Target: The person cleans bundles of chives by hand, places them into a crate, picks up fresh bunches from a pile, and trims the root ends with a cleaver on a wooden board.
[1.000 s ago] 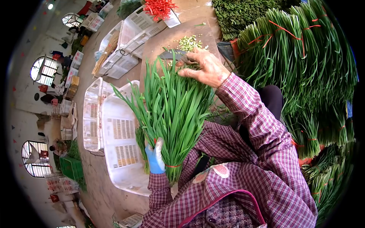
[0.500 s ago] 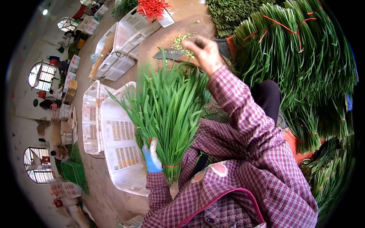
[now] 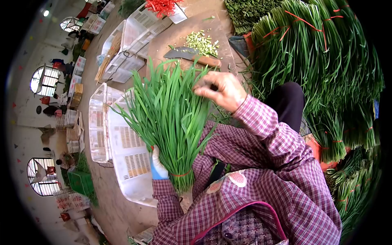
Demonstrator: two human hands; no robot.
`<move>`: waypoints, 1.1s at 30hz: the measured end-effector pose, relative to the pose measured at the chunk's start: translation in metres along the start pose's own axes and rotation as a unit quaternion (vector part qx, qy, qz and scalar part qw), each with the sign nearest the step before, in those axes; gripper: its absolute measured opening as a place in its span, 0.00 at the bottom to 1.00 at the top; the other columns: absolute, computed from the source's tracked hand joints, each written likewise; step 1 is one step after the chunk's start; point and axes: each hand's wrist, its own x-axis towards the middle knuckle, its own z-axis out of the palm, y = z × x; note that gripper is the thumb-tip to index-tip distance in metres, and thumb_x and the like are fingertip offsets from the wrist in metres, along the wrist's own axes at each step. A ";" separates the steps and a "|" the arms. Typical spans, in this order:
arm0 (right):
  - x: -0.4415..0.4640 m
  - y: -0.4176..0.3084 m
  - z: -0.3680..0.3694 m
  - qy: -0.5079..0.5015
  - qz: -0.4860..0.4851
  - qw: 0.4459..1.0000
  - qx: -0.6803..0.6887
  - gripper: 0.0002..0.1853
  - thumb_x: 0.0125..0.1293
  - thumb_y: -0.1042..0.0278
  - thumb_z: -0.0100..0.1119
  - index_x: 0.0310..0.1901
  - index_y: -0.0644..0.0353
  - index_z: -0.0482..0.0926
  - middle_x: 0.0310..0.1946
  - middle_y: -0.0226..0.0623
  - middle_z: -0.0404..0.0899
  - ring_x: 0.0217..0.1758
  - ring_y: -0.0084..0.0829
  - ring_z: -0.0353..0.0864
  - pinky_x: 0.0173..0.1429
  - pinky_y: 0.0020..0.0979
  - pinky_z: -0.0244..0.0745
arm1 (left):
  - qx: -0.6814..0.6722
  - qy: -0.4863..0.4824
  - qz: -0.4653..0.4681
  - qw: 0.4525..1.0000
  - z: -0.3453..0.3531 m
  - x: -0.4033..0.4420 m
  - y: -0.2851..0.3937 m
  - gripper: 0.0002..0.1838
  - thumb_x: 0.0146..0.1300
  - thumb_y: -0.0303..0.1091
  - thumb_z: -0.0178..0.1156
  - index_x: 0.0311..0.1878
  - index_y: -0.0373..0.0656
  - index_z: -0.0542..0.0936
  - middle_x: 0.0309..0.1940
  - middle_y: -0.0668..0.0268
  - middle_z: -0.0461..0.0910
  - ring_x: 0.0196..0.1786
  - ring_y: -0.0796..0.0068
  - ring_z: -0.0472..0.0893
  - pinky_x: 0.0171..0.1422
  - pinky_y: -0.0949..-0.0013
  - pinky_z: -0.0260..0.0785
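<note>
A leafy green bundle [image 3: 173,118], tied near its stem end with a red band [image 3: 180,174], stands tilted over my lap. My left hand [image 3: 157,165], in a white and blue glove, is wrapped round its lower left side. Bare and bent at the fingers, my right hand [image 3: 220,89] is at the bundle's upper right edge, thumb and fingertips close together; whether a leaf is between them is too small to tell. Beyond the leaves a knife [image 3: 183,53] with a wooden handle [image 3: 209,61] lies on a brown board [image 3: 163,40] beside chopped stem pieces [image 3: 202,43].
White crates [image 3: 134,192] stand at the left, with more [image 3: 122,65] further back. Red ties [image 3: 163,5] sit on a crate at the top. Stacked green bundles [image 3: 310,61] rise at the right. Crates and people are in the far left background.
My right hand moved up over the board, then came back down to the bundle's edge, its fingers drawing together. The knife and chopped pieces are now uncovered. The bundle shifted slightly left.
</note>
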 end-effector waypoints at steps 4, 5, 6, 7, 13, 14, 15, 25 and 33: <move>-0.006 -0.014 0.021 -0.063 0.052 0.994 -0.067 0.18 0.55 0.50 0.67 0.41 0.53 0.84 0.31 0.33 0.78 0.38 0.37 0.81 0.43 0.38 0.75 | 0.003 -0.006 -0.011 1.000 -0.005 0.000 0.000 0.24 0.70 0.43 0.51 0.65 0.41 0.69 0.58 0.61 0.75 0.56 0.67 0.77 0.61 0.62 0.71; -0.006 -0.017 0.026 -0.077 0.073 0.991 -0.078 0.17 0.55 0.51 0.67 0.40 0.54 0.83 0.31 0.34 0.78 0.38 0.37 0.80 0.43 0.38 0.75 | 0.022 0.001 -0.002 1.000 -0.014 0.003 -0.004 0.24 0.70 0.43 0.51 0.65 0.41 0.69 0.58 0.61 0.75 0.57 0.67 0.77 0.61 0.62 0.71; -0.008 -0.014 0.033 -0.067 0.060 0.992 -0.091 0.16 0.55 0.52 0.67 0.38 0.55 0.83 0.31 0.34 0.78 0.37 0.38 0.80 0.43 0.38 0.75 | 0.041 0.008 0.007 0.999 -0.010 0.003 -0.002 0.24 0.70 0.43 0.51 0.65 0.41 0.68 0.58 0.61 0.75 0.57 0.67 0.77 0.62 0.62 0.71; -0.009 -0.011 0.039 -0.057 0.047 0.992 -0.104 0.15 0.55 0.53 0.67 0.36 0.56 0.82 0.30 0.35 0.78 0.37 0.39 0.80 0.42 0.38 0.75 | 0.042 0.006 0.006 0.999 -0.005 0.002 0.000 0.24 0.70 0.43 0.51 0.65 0.41 0.68 0.58 0.61 0.75 0.57 0.67 0.77 0.62 0.62 0.71; 0.004 0.019 0.031 0.208 0.157 0.938 0.230 0.13 0.61 0.56 0.65 0.35 0.59 0.84 0.26 0.30 0.81 0.31 0.22 0.77 0.40 0.26 0.73 | 0.023 -0.026 -0.009 0.999 0.000 -0.003 0.007 0.25 0.70 0.45 0.52 0.65 0.41 0.68 0.57 0.61 0.75 0.56 0.68 0.78 0.61 0.62 0.72; 0.004 0.023 0.018 0.215 0.168 0.928 0.252 0.15 0.62 0.55 0.64 0.36 0.60 0.84 0.26 0.29 0.81 0.30 0.19 0.74 0.38 0.24 0.72 | 0.010 -0.025 -0.011 1.000 -0.007 -0.002 0.005 0.25 0.70 0.45 0.52 0.65 0.41 0.69 0.57 0.61 0.76 0.55 0.68 0.78 0.61 0.62 0.72; 0.005 0.020 -0.001 0.222 0.179 0.918 0.274 0.16 0.64 0.54 0.63 0.37 0.60 0.85 0.27 0.27 0.80 0.30 0.16 0.72 0.37 0.22 0.71 | -0.004 -0.024 -0.014 1.000 -0.012 -0.001 0.002 0.25 0.70 0.46 0.52 0.64 0.40 0.69 0.56 0.61 0.77 0.54 0.68 0.79 0.60 0.62 0.73; -0.031 0.012 -0.012 0.083 0.151 0.975 0.139 0.19 0.64 0.57 0.63 0.45 0.67 0.76 0.27 0.36 0.81 0.32 0.24 0.79 0.40 0.30 0.75 | -0.011 -0.003 -0.009 1.000 -0.008 -0.002 0.015 0.26 0.70 0.45 0.51 0.66 0.40 0.67 0.57 0.61 0.75 0.53 0.68 0.79 0.59 0.63 0.73; -0.092 -0.026 0.056 -0.303 0.146 0.928 0.161 0.44 0.63 0.32 0.54 0.58 0.75 0.71 0.43 0.58 0.82 0.49 0.46 0.83 0.56 0.41 0.77 | 0.010 -0.017 0.051 0.998 0.022 0.010 0.076 0.26 0.72 0.46 0.48 0.67 0.39 0.66 0.60 0.60 0.73 0.59 0.68 0.76 0.63 0.64 0.70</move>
